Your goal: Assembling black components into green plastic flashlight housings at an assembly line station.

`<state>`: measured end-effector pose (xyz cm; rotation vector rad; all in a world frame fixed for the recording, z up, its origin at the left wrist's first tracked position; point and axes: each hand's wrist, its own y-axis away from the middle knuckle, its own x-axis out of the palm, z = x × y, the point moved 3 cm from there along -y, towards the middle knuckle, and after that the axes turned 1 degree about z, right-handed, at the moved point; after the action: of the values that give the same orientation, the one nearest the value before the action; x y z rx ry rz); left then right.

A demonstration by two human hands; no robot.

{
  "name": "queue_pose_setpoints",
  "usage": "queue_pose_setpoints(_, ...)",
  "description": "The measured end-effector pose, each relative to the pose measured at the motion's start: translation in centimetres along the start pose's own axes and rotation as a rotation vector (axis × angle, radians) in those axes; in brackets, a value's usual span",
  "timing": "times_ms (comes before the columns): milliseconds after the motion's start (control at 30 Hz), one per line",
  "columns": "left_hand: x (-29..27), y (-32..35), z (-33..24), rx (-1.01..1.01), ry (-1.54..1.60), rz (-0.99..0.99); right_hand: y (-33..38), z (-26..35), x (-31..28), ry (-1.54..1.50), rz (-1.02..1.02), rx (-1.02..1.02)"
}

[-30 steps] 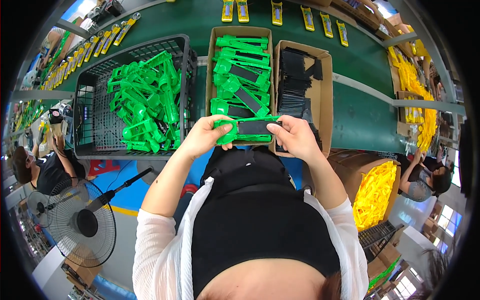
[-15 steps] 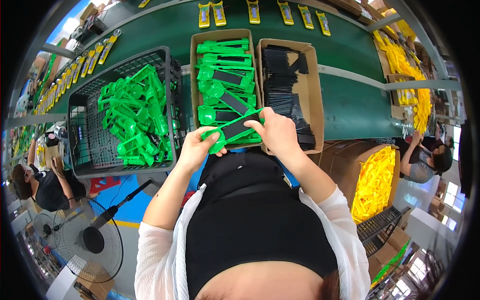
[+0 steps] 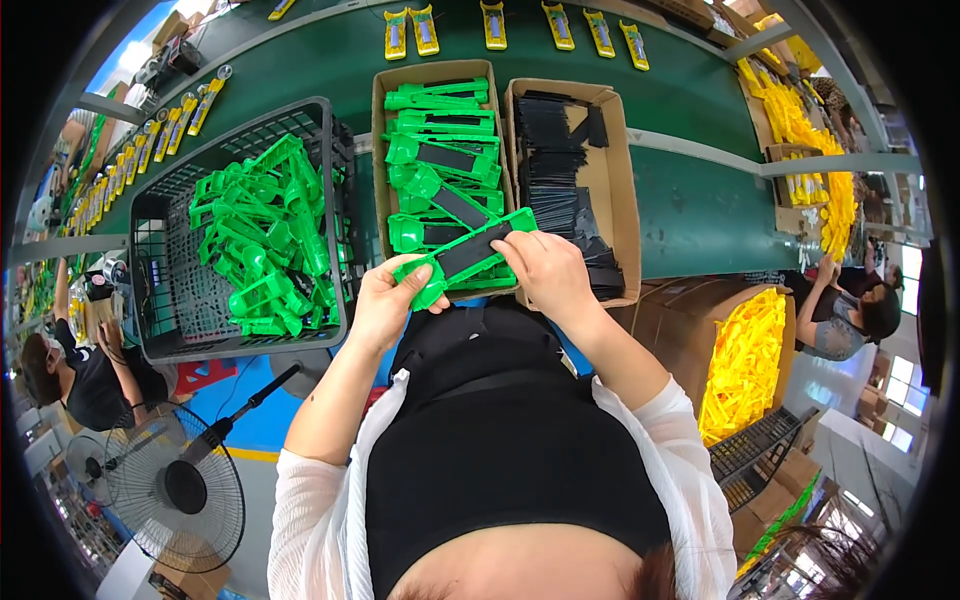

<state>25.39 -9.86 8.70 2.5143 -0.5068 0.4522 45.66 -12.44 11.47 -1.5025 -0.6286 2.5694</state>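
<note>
Both hands hold one green plastic part with a black strip set into it, tilted up to the right over the near end of a cardboard box. My left hand grips its rounded lower end. My right hand pinches the upper end and the strip. The box beneath holds several green parts with black strips. Beside it on the right, a second cardboard box holds black strips.
A black wire crate of loose green parts stands at the left. A green conveyor belt carries yellow packaged items. Bins of yellow parts sit at right. Other people work at left and right; a fan stands below.
The green part has tilted from level to slanting up to the right and moved over the box. Both hands have stayed on it.
</note>
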Motion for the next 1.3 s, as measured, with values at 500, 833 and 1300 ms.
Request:
queue_pose_setpoints(500, -0.9, -0.8, -1.3, -0.121, -0.300, 0.202, 0.4, -2.3, 0.2, -0.783, 0.655, 0.848)
queue_pose_setpoints(833, 0.8, -1.9, -2.0, 0.320, -1.409, 0.061, 1.8, -2.5, 2.8, -0.594, 0.556, 0.812)
queue_pose_setpoints(1300, 5.8, -5.9, 0.2, 0.311, -1.413, 0.297, 4.0, -1.8, 2.6, -0.900, 0.440, 0.689)
